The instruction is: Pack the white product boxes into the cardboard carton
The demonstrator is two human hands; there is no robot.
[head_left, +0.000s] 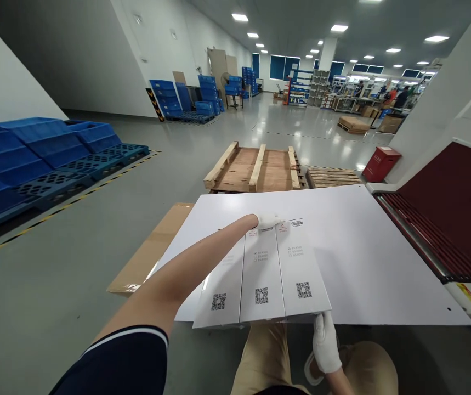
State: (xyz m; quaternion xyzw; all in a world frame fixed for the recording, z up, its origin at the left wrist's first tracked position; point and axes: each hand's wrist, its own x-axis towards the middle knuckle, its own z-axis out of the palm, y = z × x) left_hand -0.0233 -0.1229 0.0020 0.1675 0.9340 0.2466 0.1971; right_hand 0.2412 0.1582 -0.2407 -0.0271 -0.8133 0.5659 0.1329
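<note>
Factory hall, grey glossy floor, blue crates stacked to your left, wooden pallets ahead. Before you lies a large white sheet, with a brown cardboard sheet partly under its left side. On the white sheet rest three narrow white panels side by side, printed with QR codes, long axes running away from you. Your left hand, gloved, lies flat on the far end of the middle panel, arm stretched full across. Your right hand, gloved, pinches the near right corner of the right panel. So the panels sit between your two hands: left at the far edge, right at the near edge, right hand much closer to your body.
</note>
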